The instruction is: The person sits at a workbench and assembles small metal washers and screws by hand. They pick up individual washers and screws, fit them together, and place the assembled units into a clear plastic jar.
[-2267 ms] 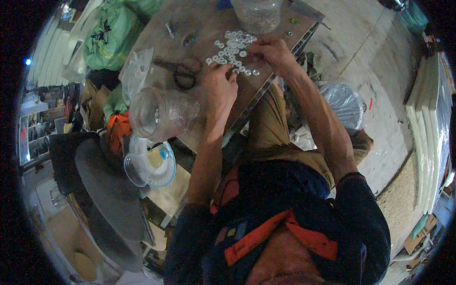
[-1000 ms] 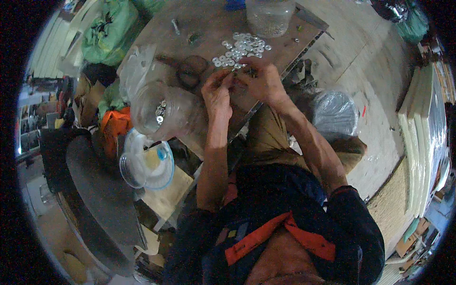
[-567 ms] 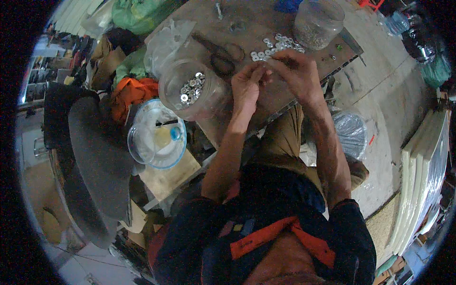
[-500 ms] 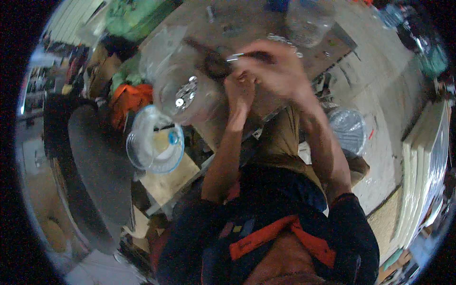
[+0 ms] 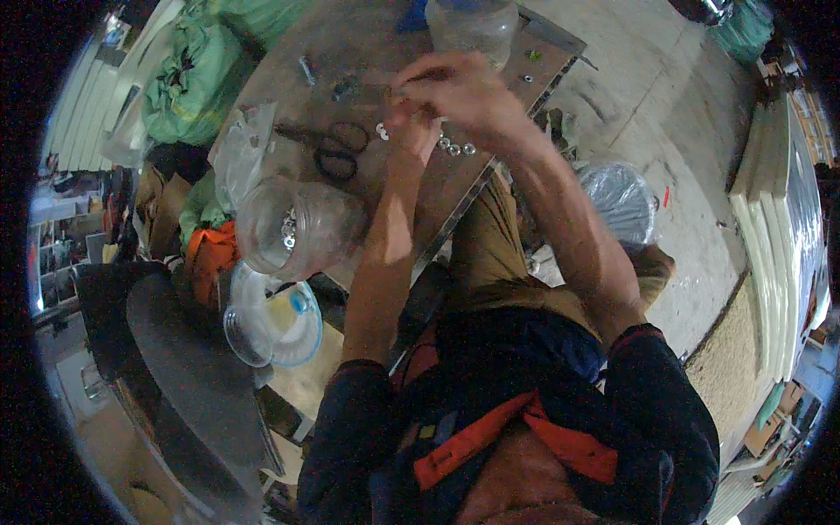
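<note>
Table (image 5: 490,166), upper centre: jar (image 5: 297,227) at left, scissors (image 5: 337,149) above it, washers (image 5: 455,147) right of scissors.

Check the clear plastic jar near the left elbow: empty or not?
Not empty. The clear plastic jar holds a few small silvery washers, visible through its wall; it is mostly unfilled.

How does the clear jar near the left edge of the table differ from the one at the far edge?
The near clear plastic jar lies tipped, mouth open, small metal pieces inside; the far clear plastic jar stands upright, contents unclear. The near one sits left of the hands; the far one beyond them. Both are transparent.
</note>
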### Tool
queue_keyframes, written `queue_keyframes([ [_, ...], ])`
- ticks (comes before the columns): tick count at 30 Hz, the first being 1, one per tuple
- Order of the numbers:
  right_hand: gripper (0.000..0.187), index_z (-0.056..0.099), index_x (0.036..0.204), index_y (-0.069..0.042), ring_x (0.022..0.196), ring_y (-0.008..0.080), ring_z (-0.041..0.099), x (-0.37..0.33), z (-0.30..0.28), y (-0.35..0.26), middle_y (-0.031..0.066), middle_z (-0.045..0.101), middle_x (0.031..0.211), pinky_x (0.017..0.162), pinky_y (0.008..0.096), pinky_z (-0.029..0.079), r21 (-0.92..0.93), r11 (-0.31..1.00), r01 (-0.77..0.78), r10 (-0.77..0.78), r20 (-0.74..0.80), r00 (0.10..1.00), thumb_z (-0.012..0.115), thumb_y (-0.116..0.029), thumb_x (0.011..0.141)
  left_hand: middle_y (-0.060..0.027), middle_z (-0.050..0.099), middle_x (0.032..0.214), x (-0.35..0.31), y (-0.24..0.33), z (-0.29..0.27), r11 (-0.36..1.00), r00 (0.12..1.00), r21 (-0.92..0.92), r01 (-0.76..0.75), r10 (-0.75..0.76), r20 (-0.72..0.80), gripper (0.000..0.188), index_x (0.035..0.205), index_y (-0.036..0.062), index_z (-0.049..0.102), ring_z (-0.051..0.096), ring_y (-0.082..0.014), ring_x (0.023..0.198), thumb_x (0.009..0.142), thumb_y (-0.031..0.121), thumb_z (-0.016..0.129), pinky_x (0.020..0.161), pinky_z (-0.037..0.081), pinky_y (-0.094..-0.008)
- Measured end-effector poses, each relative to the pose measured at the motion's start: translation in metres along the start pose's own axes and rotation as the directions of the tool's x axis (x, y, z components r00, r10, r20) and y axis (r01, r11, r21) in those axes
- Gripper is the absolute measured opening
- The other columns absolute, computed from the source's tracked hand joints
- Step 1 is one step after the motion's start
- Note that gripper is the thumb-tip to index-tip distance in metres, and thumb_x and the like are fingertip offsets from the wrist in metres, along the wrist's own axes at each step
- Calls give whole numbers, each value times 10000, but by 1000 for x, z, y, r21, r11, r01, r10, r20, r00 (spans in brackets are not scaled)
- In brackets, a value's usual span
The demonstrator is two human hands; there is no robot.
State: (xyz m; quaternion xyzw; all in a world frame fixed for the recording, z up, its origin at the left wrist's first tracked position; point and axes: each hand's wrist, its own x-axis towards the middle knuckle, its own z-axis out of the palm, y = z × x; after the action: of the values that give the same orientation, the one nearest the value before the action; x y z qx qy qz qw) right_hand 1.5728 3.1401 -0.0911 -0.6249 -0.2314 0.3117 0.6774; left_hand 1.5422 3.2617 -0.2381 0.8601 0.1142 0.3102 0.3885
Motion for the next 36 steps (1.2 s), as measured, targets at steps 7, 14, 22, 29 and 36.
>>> queue_keyframes([
  [7, 197, 695, 1002, 28, 686, 127, 639, -15, -62, 57, 89, 703, 837, 582, 248, 474, 126, 988, -87, 120, -286, 951, 667, -120, 875, -206, 676, 974, 22, -8, -8, 896, 977, 443, -21, -77, 201, 138, 903, 55, 704, 662, -353, 924, 776, 110, 699, 775, 528, -404],
  [14, 201, 693, 996, 37, 645, 115, 603, -18, -49, 89, 65, 678, 805, 557, 253, 463, 96, 992, -77, 101, -280, 955, 678, -104, 854, -141, 715, 935, 19, 11, -27, 948, 973, 273, 166, -202, 109, 212, 963, 37, 708, 689, -239, 864, 754, 30, 742, 748, 532, -350],
  [22, 167, 683, 970, 51, 667, 102, 606, -13, -10, 91, 67, 674, 787, 580, 258, 482, 77, 997, 14, 2, -205, 979, 682, -78, 864, -45, 676, 887, -22, 30, -54, 647, 806, -606, 464, -592, -15, 143, 913, 7, 701, 618, -137, 783, 787, -52, 735, 687, 504, -255],
  [29, 121, 671, 921, 44, 683, 116, 621, -26, 3, 97, 69, 679, 779, 611, 272, 505, -41, 996, 81, -86, -144, 986, 674, -62, 863, -67, 676, 947, -51, 34, -63, 375, 706, -763, 526, -692, 147, 158, 995, 11, 671, 649, -164, 816, 842, -21, 695, 695, 548, -302],
  [36, 108, 675, 919, 28, 703, 131, 641, -33, 9, 106, 76, 685, 773, 653, 300, 529, 61, 995, 77, -67, -149, 987, 655, -59, 860, -55, 658, 998, -66, 47, -65, 213, 638, -805, 554, -730, 245, 197, 1047, 53, 641, 636, -186, 891, 858, 41, 695, 722, 543, -322],
])
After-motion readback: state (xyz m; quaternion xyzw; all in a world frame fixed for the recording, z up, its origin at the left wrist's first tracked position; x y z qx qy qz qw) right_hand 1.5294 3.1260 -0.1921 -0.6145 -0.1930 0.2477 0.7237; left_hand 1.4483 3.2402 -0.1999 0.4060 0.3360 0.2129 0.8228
